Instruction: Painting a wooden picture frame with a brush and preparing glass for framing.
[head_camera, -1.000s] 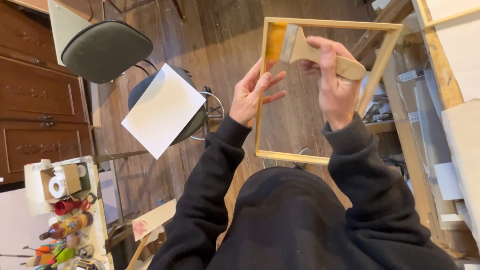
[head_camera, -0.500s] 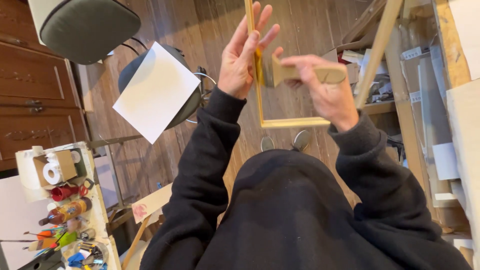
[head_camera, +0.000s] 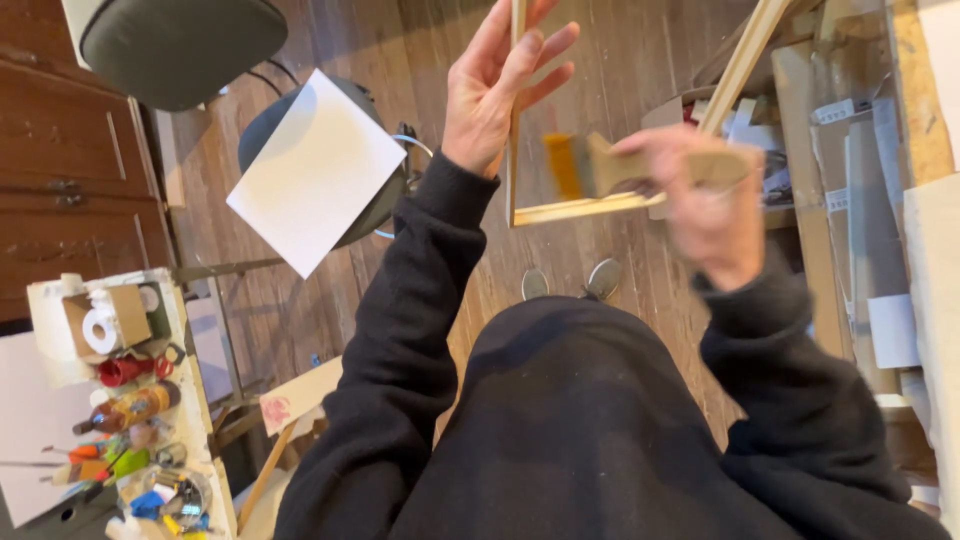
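Since the earlier frames our frame (head_camera: 610, 205) has swung edge-on and risen toward the top of the view, and the brush (head_camera: 600, 168) has dropped from its upper bar to the lower one.

We see the wood floor (head_camera: 640, 60) far below, with a dark dresser (head_camera: 60, 170) on the left and a grey chair seat (head_camera: 180, 40) above it. A white sheet (head_camera: 315, 170) lies on a round stool. At the lower left, a cluttered tabletop (head_camera: 200, 400) carries a tape roll (head_camera: 100, 330) and paint bottles.

We hold the frame up in the air, over our knees, so its bars can be reached from every side. Our left hand (head_camera: 490, 95) steadies the left bar, palm flat against it, fingers (head_camera: 545, 45) spread and straight; this braces the wood without covering it. Our right hand (head_camera: 715, 205) is blurred with motion; its fingers seem wrapped round the wooden brush handle, bristles pointing left along the bottom bar, just touching it.
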